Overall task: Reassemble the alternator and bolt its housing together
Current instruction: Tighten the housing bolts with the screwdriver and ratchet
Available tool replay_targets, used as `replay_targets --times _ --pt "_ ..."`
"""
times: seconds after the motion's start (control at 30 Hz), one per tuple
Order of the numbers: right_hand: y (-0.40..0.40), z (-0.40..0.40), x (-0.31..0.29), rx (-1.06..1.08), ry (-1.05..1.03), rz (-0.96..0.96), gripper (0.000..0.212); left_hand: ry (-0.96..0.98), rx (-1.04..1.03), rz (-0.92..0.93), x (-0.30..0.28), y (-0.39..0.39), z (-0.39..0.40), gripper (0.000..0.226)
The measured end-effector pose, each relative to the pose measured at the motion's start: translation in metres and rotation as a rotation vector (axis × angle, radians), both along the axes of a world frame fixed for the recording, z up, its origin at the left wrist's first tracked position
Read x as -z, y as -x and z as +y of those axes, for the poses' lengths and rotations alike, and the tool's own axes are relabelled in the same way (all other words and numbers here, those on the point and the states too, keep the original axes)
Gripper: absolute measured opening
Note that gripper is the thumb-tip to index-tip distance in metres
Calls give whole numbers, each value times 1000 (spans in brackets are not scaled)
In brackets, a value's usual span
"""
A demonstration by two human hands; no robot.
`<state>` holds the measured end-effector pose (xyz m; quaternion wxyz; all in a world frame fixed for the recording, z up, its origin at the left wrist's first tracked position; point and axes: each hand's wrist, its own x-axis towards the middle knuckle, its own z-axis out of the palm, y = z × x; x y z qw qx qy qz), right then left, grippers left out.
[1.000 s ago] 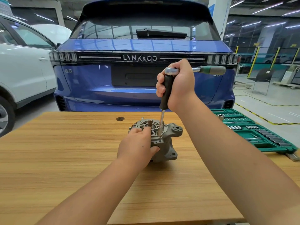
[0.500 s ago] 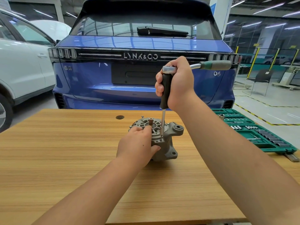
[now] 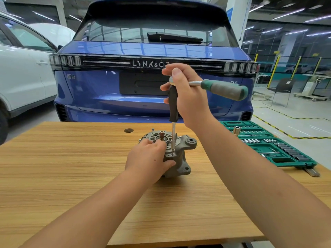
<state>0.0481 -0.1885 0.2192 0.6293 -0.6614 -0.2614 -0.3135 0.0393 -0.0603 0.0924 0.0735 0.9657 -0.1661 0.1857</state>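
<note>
Firmly, right hand (image 3: 188, 97) round ratchet (image 3: 211, 86)

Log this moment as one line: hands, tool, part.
left hand holds alternator on table | right hand grips socket driver with ratchet on top | socket on housing bolt

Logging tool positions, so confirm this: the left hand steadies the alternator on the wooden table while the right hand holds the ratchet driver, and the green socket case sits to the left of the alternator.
Wrong on one point: the head view shows the green socket case to the right of the alternator, not the left. The rest stands.
</note>
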Motion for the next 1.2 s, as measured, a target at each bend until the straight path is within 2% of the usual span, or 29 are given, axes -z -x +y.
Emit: replay_targets --times 0.07,0.13,0.23,0.3,0.4,0.6,0.7,0.83,0.97,1.13,1.2 --pt "0 -3 -1 58 69 -32 20 54 53 -10 -6 -4 0 58" --pt "0 -4 -1 110 113 -82 18 256 155 102 -14 -8 -4 59" --pt "0 -2 -2 222 233 -185 15 570 307 269 -20 -17 -8 29" --pt "0 -1 -5 369 454 -217 12 669 365 308 -20 -23 -6 25" --pt "2 -5 -14 552 806 -179 16 664 390 364 -16 -31 0 30" --pt "8 -27 -43 451 1361 -324 59 601 359 445 -15 -39 4 28" --pt "6 -30 -61 398 1525 -317 59 591 336 467 -17 -38 3 31" --pt "4 -22 -81 435 1687 -300 43 609 312 506 -21 -35 0 28" --pt "-2 -9 -94 582 1790 -233 54 576 303 535 -21 -37 -3 30" --pt "-8 -3 -96 656 1656 22 57 561 313 610 -24 -41 -2 37" --pt "-10 -2 -94 570 1565 148 57 545 285 620 -24 -43 -2 36"
